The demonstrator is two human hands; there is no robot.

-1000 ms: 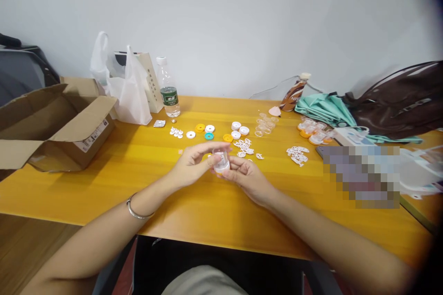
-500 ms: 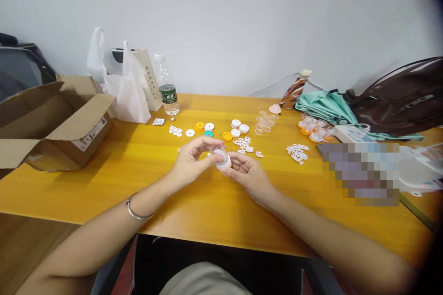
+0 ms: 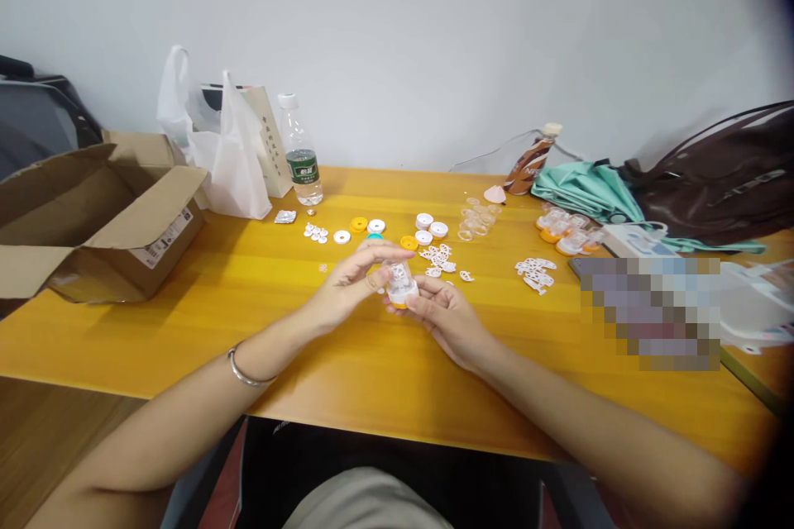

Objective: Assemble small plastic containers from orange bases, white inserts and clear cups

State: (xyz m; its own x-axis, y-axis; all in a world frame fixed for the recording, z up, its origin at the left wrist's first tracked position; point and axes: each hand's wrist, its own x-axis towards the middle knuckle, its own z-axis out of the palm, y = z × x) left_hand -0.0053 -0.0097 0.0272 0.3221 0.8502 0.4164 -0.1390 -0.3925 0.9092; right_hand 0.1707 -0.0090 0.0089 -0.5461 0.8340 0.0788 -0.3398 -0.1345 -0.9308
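A small clear plastic dome piece (image 3: pixel 403 291) with white cut-out shapes inside, a white ring and an orange base is held above the table. My right hand (image 3: pixel 450 316) pinches its base between thumb and fingers. The fingers of my left hand (image 3: pixel 351 281) reach across the dome's top, and the thumb lies against its left side. Just beyond my hands are white, yellow and teal round caps (image 3: pixel 424 221). Loose white cut-out pieces (image 3: pixel 437 258) lie to the right of them, with clear cups (image 3: pixel 477 219) farther back.
An open cardboard box (image 3: pixel 142 231), a white plastic bag (image 3: pixel 232 173) and a water bottle (image 3: pixel 303 157) stand left. More white cut-outs (image 3: pixel 534 274) and clear-topped pieces with orange bases (image 3: pixel 567 231) lie right, near a brown bottle (image 3: pixel 533 161), green cloth (image 3: pixel 586 194) and dark bag (image 3: pixel 713 182).
The dome piece has gone from tilted to nearly upright, its orange base now showing below. My left fingers have straightened over its top, and the thumb has moved to its side.
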